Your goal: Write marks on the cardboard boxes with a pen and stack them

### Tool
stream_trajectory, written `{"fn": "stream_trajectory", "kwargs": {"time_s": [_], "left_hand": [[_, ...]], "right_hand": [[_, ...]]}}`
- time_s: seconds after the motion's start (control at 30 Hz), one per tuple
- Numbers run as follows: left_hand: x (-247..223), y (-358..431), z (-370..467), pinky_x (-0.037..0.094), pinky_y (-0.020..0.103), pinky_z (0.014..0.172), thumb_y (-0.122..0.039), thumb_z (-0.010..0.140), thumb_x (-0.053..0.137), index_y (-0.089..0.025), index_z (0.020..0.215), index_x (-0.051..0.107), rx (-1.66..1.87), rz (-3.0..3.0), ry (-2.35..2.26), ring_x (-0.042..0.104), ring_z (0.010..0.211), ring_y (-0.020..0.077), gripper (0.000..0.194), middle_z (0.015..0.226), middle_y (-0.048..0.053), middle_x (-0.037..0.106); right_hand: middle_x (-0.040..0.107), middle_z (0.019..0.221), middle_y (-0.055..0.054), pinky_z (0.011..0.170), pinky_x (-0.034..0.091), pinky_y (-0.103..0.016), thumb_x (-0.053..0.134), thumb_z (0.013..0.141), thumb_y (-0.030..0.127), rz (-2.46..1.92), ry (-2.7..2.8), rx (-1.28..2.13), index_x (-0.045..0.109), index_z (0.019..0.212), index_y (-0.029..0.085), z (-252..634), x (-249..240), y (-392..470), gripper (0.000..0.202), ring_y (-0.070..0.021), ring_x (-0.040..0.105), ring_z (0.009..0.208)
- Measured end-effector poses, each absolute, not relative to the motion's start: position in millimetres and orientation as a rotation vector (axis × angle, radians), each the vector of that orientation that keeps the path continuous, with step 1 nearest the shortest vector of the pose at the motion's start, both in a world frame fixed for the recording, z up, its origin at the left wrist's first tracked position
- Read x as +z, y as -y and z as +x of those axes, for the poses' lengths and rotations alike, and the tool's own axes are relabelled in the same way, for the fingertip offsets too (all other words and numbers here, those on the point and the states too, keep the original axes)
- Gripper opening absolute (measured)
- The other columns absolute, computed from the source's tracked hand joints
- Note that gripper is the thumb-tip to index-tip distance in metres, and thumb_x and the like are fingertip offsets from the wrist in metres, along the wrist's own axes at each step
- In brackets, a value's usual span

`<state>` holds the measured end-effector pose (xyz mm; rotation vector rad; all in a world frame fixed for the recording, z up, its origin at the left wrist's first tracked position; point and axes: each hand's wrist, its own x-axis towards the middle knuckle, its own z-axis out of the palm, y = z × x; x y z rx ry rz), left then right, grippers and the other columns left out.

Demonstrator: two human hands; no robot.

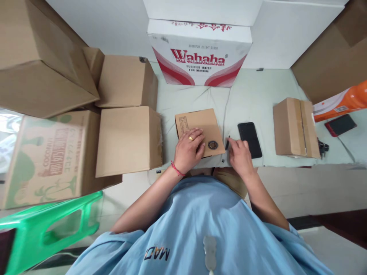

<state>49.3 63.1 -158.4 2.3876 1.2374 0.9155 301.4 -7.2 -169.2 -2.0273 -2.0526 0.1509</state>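
My left hand, with a ring and a red string bracelet, lies flat over the left part of a small brown cardboard box. Its fingers are stretched out on the cardboard. A round dark emblem shows near the box's front right corner, and fine print runs along its left side. Just right of the box, my right hand has its fingers curled, thumb and forefinger at a small black stick-like object close to the tabletop. Beside that hand lies a black phone.
Cardboard boxes are stacked on the left, above a green plastic stool. A white Wahaha carton stands at the back. To the right are a taped box, keys and a red-edged device. A thin cable crosses the cloth.
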Motion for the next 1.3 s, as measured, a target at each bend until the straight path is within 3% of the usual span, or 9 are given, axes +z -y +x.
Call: {"fn": "stream_trajectory", "kwargs": {"time_s": [0.07,0.17,0.27,0.43,0.67,0.8,0.97,1.13,1.3], "left_hand": [[-158,-63,49,0.053,0.059,0.122,-0.023,0.104,0.061,-0.02,0.123,0.076,0.91,2.383,-1.232,0.068,0.141,0.0327,0.024,0.141,0.013,0.077],[-159,-63,49,0.054,0.059,0.121,-0.023,0.103,0.062,-0.019,0.121,0.076,0.929,2.401,-1.228,0.069,0.139,0.033,0.024,0.139,0.014,0.078],[-160,-64,49,0.055,0.059,0.12,-0.024,0.103,0.062,-0.02,0.121,0.076,0.933,2.399,-1.235,0.07,0.138,0.0331,0.024,0.139,0.013,0.078],[-157,-60,44,0.057,0.058,0.119,-0.024,0.106,0.059,-0.022,0.112,0.078,1.034,2.308,-1.214,0.071,0.136,0.0305,0.02,0.13,0.011,0.081],[-163,-23,24,0.058,0.056,0.118,-0.023,0.103,0.068,-0.023,0.124,0.073,1.192,2.39,-1.164,0.064,0.146,0.0327,0.021,0.132,0.012,0.079],[-179,-7,16,0.05,0.06,0.123,-0.03,0.102,0.073,-0.022,0.14,0.066,1.105,2.472,-1.124,0.065,0.144,0.0346,0.04,0.145,0.016,0.074],[-191,-5,19,0.039,0.068,0.129,-0.022,0.099,0.072,-0.028,0.137,0.068,1.159,2.436,-1.231,0.054,0.156,0.0365,0.038,0.144,0.012,0.076],[-197,-10,19,0.047,0.066,0.125,-0.023,0.099,0.07,-0.026,0.133,0.069,1.144,2.373,-1.167,0.054,0.155,0.0356,0.034,0.146,0.014,0.073],[-199,-13,15,0.048,0.067,0.125,-0.023,0.1,0.069,-0.028,0.137,0.067,1.088,2.387,-1.14,0.053,0.155,0.0361,0.038,0.149,0.014,0.071]], "right_hand": [[0.067,0.126,-0.022,0.103,0.054,-0.053,0.053,0.105,0.025,-2.089,1.889,0.028,0.062,0.153,0.011,311,-171,13,0.05,-0.0357,0.055,0.114],[0.059,0.145,-0.031,0.111,0.048,-0.066,0.059,0.105,0.052,-2.255,1.661,-0.069,0.049,0.161,0.004,329,-174,21,0.074,-0.0437,0.05,0.131],[0.052,0.157,-0.035,0.112,0.046,-0.07,0.061,0.1,0.065,-2.394,1.597,0.048,0.043,0.164,0.001,342,-177,29,0.092,-0.0489,0.047,0.138],[0.055,0.151,-0.039,0.111,0.045,-0.07,0.067,0.095,0.064,-2.478,1.44,0.122,0.041,0.162,-0.003,343,-181,31,0.098,-0.0504,0.051,0.133],[0.06,0.129,-0.031,0.112,0.043,-0.065,0.083,0.079,0.062,-2.626,1.3,0.253,0.063,0.134,0.003,353,-177,22,0.084,-0.0474,0.054,0.125],[0.058,0.131,-0.029,0.116,0.044,-0.06,0.088,0.071,0.058,-2.627,1.273,0.304,0.058,0.138,0.002,359,-172,29,0.092,-0.0455,0.058,0.126],[0.059,0.136,-0.026,0.109,0.054,-0.056,0.086,0.068,0.063,-2.527,1.154,0.449,0.057,0.138,0.011,364,-163,35,0.091,-0.0417,0.065,0.123],[0.068,0.14,-0.023,0.118,0.05,-0.057,0.087,0.064,0.061,-2.274,1.049,0.681,0.062,0.137,0.015,353,-155,40,0.09,-0.0389,0.066,0.131],[0.073,0.136,-0.014,0.109,0.057,-0.053,0.087,0.071,0.059,-1.917,1.064,0.92,0.057,0.146,0.022,303,-141,50,0.089,-0.0311,0.072,0.12]]}}
